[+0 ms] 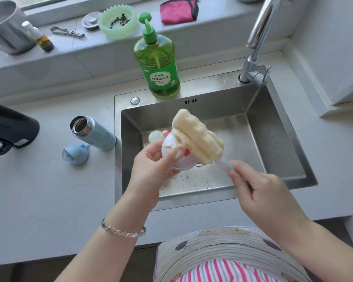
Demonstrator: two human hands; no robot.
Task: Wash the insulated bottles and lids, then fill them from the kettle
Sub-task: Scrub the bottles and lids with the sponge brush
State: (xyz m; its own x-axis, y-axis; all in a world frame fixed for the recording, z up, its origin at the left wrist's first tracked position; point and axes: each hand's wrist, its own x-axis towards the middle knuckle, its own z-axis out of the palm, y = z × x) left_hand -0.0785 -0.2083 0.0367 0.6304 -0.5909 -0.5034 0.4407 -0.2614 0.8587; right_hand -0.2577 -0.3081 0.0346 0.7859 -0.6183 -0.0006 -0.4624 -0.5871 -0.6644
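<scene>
Beyond a striped apron [222, 251], left hand [151, 165] grips a white domed plastic lid [168, 144]; right hand [261, 194] pinches a pale-yellow sponge brush [196, 135] pressed on it.

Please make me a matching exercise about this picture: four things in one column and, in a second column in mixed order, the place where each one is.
Things
1. blue bottle
2. white lid
3. sponge brush
4. soap bottle

Places
A. gripped by its handle in the right hand
B. behind the sink, left of the tap
C. on the counter, left of the sink
D. held in the left hand over the sink

Pairs: 1-C, 2-D, 3-A, 4-B
</scene>
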